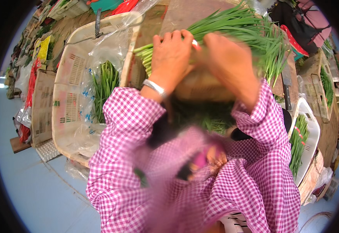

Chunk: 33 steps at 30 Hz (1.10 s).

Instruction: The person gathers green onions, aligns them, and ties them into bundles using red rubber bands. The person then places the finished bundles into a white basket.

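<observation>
My left hand (pixel 171 55), with a silver band on its wrist, is closed around a bunch of leafy greens that look like garlic chives (pixel 230 23). Pale cut stems stick out on the left of that hand, and long leaves fan out to the right over a board (pixel 181 14). A red and white tie (pixel 195 44) shows on the bunch beside my left fingers. My right hand (pixel 227 58) is blurred with motion, just right of the tie and in front of the leaves. Its fingertips are too smeared to show whether they grip anything.
To the left stands a plastic crate (pixel 61 116) lined with clear film, with green stalks (pixel 107 90) inside. A knife (pixel 286 87) lies at the board's right edge. Below it, a white basket (pixel 310 128) holds red-banded greens (pixel 298 142). Red strips (pixel 32 84) hang at far left.
</observation>
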{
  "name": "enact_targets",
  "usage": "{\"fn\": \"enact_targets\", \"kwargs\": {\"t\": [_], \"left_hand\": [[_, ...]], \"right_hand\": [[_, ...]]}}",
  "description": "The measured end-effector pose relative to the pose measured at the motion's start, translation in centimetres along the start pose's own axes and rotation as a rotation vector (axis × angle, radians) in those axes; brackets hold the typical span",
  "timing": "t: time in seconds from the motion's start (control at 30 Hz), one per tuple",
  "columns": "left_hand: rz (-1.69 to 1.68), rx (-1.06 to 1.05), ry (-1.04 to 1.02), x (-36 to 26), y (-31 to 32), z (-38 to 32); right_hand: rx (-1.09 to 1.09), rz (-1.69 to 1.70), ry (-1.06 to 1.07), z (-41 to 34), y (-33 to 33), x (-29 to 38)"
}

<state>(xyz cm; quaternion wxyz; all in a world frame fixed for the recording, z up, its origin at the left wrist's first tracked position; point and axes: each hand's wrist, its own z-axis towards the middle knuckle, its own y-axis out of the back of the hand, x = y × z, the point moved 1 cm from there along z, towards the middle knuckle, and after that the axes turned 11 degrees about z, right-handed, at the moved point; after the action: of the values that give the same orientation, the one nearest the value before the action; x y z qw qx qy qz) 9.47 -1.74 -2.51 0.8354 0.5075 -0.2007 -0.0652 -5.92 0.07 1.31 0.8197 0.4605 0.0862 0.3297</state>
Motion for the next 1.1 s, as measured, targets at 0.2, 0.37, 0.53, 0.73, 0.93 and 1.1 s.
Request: {"fn": "enact_targets", "kwargs": {"t": [0.2, 0.37, 0.53, 0.73, 0.93, 1.1], "left_hand": [[0.003, 0.039, 0.009, -0.1, 0.0, -0.2], [-0.062, -0.005, 0.043, -0.1, -0.6, -0.6], [-0.212, -0.2, 0.068, -0.2, -1.0, -1.1], [-0.172, -0.106, 0.018, -0.6, -0.5, -1.2], [-0.018, -0.118, 0.034, -0.7, -1.0, -0.5], [-0.02, -0.148, 0.055, -1.2, -1.4, -0.6]], "right_hand": [[0.172, -0.116, 0.166, 0.7, -1.7, -0.8], [0.135, 0.109, 0.137, 1.1, -2.1, -0.5], [0.236, 0.204, 0.119, 0.1, -1.5, 0.5], [0.082, 0.367, 0.129, -1.4, 0.5, -0.3], [0.194, 0.173, 0.047, -2.5, 2.1, -0.3], [0.302, -0.02, 0.018, -1.8, 1.6, 0.9]]}}
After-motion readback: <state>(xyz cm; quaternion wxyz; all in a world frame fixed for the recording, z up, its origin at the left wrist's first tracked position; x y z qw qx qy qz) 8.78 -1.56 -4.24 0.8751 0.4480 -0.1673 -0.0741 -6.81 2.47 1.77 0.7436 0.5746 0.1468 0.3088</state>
